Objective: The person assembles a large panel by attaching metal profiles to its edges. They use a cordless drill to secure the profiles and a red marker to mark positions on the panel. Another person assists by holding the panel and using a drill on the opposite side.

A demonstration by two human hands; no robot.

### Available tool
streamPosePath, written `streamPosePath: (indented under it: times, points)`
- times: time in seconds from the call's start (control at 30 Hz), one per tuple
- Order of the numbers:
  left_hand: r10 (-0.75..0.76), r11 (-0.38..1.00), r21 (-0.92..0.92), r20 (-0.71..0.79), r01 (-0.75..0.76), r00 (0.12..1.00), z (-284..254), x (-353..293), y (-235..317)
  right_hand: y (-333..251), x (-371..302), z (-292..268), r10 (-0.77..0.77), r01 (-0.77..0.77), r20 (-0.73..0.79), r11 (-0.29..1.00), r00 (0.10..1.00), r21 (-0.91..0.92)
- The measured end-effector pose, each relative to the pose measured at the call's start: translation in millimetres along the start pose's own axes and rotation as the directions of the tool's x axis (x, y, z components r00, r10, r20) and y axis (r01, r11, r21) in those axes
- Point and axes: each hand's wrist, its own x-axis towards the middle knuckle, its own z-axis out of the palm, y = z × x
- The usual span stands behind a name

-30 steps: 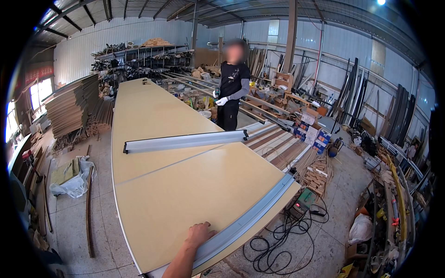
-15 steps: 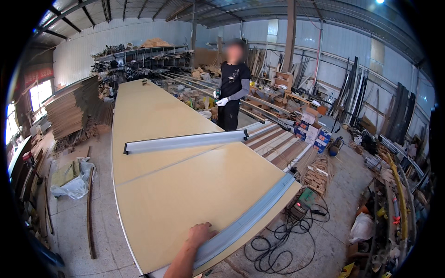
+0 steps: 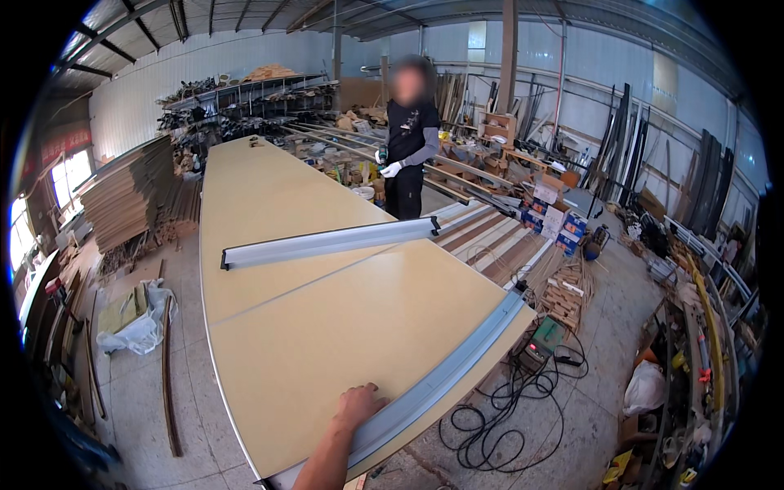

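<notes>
My left hand [image 3: 359,405] reaches in from the lower edge and rests on a large beige panel [image 3: 310,343]. Its fingers are somewhat bent and spread, with the fingertips against the inner edge of a long grey metal profile [image 3: 441,367]. This profile lies along the panel's near right side. Nothing appears gripped in the hand. Farther off, a second pale metal profile [image 3: 327,243] with black ends lies across the panel. A thin line [image 3: 302,288] crosses the surface just nearer than it. My right hand is out of view.
Beyond the panel stands a person [image 3: 404,143] in black with white gloves, holding a dark green tool. Right of the panel, a green machine [image 3: 542,339] and coiled black cables [image 3: 498,425] lie on the floor. Stacked brown boards [image 3: 126,196] stand at left; boxes [image 3: 563,224] sit at right.
The whole view has shifted slightly. My left hand stays in about the same place beside the near profile. The person beyond the panel has changed posture a little.
</notes>
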Motion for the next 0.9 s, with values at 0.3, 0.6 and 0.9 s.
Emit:
streamPosePath:
  times: [0.3,0.6,0.9]
  points:
    - [0.000,0.998,-0.060,-0.020,-0.002,1.000,4.0,-1.8,-0.8,24.5,4.6,1.2,0.080,-0.078,-0.029,0.994,0.996,0.070]
    - [-0.068,0.993,-0.107,-0.190,0.049,0.979,1.3,3.2,-5.5,15.9,6.8,6.3,0.100,-0.102,0.020,0.975,0.995,0.195]
    - [-0.091,0.996,-0.085,-0.854,0.036,0.513,-70.8,-92.8,24.0,132.5,71.6,14.3,0.036,-0.083,0.125,0.916,0.992,0.393]
